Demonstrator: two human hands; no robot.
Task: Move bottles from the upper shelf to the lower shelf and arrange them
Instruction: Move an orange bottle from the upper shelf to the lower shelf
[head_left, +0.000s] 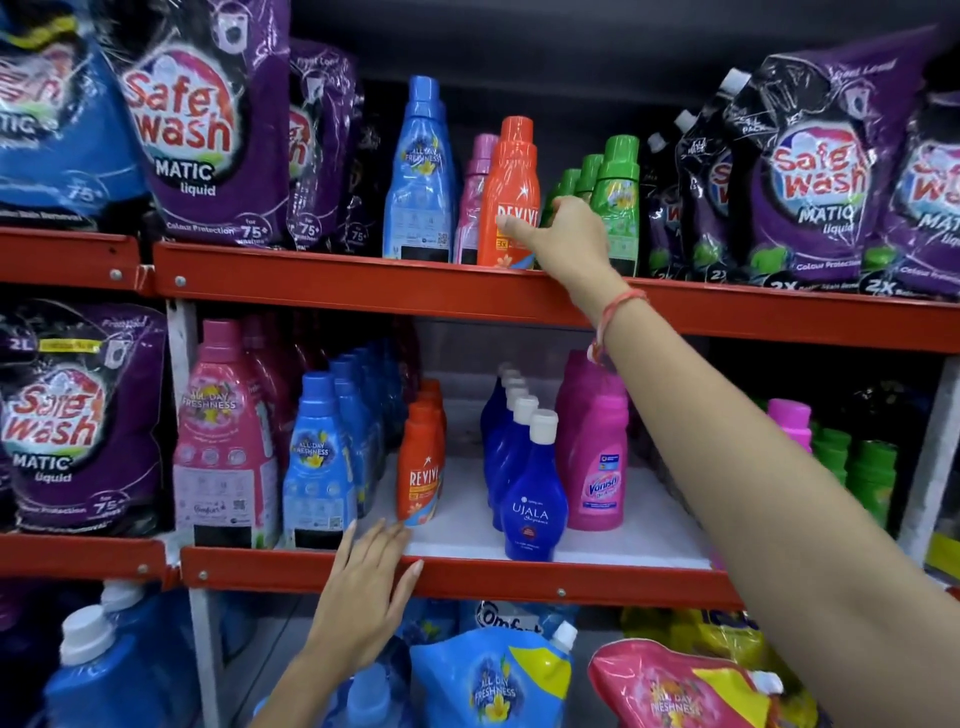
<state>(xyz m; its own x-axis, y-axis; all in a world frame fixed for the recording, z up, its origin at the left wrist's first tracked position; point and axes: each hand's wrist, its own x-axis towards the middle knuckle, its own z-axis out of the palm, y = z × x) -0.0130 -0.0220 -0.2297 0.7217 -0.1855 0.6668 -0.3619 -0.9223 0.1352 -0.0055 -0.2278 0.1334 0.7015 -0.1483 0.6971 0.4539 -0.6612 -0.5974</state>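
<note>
- Right hand (566, 228) up at the upper shelf (363, 283), beside the orange bottle (509, 197). Thumb lies across the label, the other fingers curl round the bottle's right side; whether the grip has closed, cannot tell.
- Orange bottle stands upright at the shelf's front edge, between a pink bottle (475, 202) on its left and green bottles (618, 202) on its right.
- Left hand (363, 587) rests flat and spread on the lower shelf (467, 577) rim, holding nothing.
- Handling, my guess: rigid plastic, glossy shrink label, likely slick; full of liquid, so some weight. Best taken round the wide lower body, not the narrow capped neck.
- Lower shelf holds a row of matching orange bottles (422, 462) running back, with bare white shelf to their right before the dark blue bottles (532, 504).
- All caps look on; contents can't be seen.
</note>
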